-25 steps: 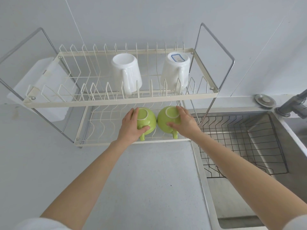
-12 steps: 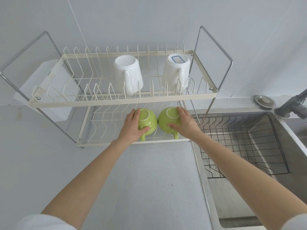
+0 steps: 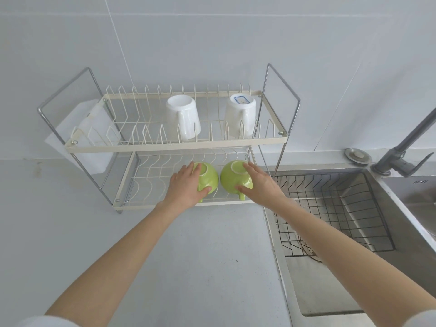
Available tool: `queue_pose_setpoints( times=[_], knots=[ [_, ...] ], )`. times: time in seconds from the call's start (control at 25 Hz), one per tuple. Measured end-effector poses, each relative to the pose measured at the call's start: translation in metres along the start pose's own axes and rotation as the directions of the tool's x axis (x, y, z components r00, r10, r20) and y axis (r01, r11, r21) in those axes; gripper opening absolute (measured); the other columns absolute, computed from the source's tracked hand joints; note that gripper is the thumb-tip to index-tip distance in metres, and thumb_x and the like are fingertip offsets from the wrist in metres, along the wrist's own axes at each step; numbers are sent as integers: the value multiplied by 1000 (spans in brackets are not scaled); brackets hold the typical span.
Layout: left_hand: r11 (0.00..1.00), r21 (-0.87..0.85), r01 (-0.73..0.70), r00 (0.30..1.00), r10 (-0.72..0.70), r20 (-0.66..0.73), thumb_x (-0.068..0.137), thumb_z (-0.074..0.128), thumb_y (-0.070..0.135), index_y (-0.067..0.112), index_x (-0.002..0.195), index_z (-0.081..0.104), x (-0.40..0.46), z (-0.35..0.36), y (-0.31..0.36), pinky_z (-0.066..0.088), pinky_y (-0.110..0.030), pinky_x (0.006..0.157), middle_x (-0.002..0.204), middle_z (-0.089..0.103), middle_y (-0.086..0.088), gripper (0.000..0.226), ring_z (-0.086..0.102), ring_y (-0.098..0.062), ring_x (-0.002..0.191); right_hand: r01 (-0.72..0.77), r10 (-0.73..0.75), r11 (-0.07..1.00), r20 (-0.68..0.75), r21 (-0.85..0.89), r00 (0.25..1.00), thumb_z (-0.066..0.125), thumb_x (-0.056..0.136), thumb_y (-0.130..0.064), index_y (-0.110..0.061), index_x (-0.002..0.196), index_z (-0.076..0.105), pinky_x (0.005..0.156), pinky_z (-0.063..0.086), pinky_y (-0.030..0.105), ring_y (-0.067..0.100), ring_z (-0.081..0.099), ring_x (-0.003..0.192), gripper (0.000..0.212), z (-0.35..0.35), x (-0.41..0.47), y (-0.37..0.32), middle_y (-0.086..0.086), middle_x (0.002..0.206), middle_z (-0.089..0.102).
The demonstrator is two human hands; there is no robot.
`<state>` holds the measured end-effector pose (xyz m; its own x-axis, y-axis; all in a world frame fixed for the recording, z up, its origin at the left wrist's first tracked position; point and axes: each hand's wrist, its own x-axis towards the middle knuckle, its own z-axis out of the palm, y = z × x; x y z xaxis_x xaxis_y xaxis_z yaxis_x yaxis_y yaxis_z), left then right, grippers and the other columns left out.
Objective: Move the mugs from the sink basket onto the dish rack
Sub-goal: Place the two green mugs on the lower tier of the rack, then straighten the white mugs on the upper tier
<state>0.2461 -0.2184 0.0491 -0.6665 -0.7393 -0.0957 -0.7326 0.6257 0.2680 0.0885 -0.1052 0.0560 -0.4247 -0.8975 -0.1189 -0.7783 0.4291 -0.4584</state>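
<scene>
**Me:** Setting the last two down, I'd say. My left hand (image 3: 186,187) is cupped over the left green mug (image 3: 207,178), fingers across its upturned base and thumb against the near side. It sits mouth-down on the lower tier of the dish rack (image 3: 177,147).

**You:** And the other one?

**Me:** Just beside it, nearly touching, is the right green mug (image 3: 232,178), also mouth-down, handle toward me. My right hand (image 3: 259,185) lies over its right side, fingers on the base, thumb low by the handle. Both hands are closed loosely around their mugs, not squeezing.

**You:** What comes next?

**Me:** Judging from this, letting go. I should check that each rim is settled between the wires before lifting my hands straight off, so that neither mug rocks into its neighbour.

**You:** Anything left to fetch?

**Me:** Up top, two white mugs (image 3: 182,116) stand inverted on the upper tier, well apart. To the right, the sink basket (image 3: 330,208) shows only bare wire, so the task looks all but done.

**You:** The surroundings?

**Me:** A pale grey worktop (image 3: 188,267) carries the rack, with a plain pale wall behind it. A steel sink (image 3: 401,208) holds the basket, and a grey tap (image 3: 401,152) stands at the far right.
</scene>
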Motion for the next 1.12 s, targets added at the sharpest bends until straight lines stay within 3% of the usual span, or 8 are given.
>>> queue_pose_setpoints(
  times=[0.32,0.48,0.72,0.88,1.12],
  knots=[
    [993,80,-91,986,101,-135,89,48,38,14,137,34,-57,-39,31,30,-38,108,144,41,-6,55,37,-23,133,180,-184,979,-42,-95,982,56,90,-34,-18,148,20,116,22,32,17,17,146,70,-29,-56,-12,0,158,19],
    [987,93,-133,959,152,-239,90,47,38,17,138,35,-80,-69,44,35,-36,104,145,42,-1,54,42,-23,131,252,-267,958,-100,-139,959,56,90,-33,-20,147,21,117,21,32,15,16,146,68,-52,-73,-24,-2,157,22],
    [984,123,-131,904,169,-392,91,45,36,21,134,41,-91,-117,56,41,-37,94,140,49,1,46,48,-24,123,333,-372,922,-216,-197,903,50,92,-36,-24,145,26,106,36,34,15,31,140,59,-90,-83,-54,-5,154,30],
    [986,132,-103,897,149,-415,91,44,36,20,134,40,-77,-141,52,41,-39,95,143,45,0,47,46,-24,126,347,-393,914,-251,-210,884,48,93,-34,-23,144,28,102,40,35,18,38,135,56,-114,-65,-71,-4,153,32],
    [993,108,-49,938,83,-337,91,44,34,18,136,37,-40,-163,37,38,-40,100,143,43,-2,48,41,-25,130,281,-319,942,-231,-181,919,49,93,-30,-20,144,30,106,37,38,23,36,135,55,-135,-21,-75,0,150,36]
  ],
)
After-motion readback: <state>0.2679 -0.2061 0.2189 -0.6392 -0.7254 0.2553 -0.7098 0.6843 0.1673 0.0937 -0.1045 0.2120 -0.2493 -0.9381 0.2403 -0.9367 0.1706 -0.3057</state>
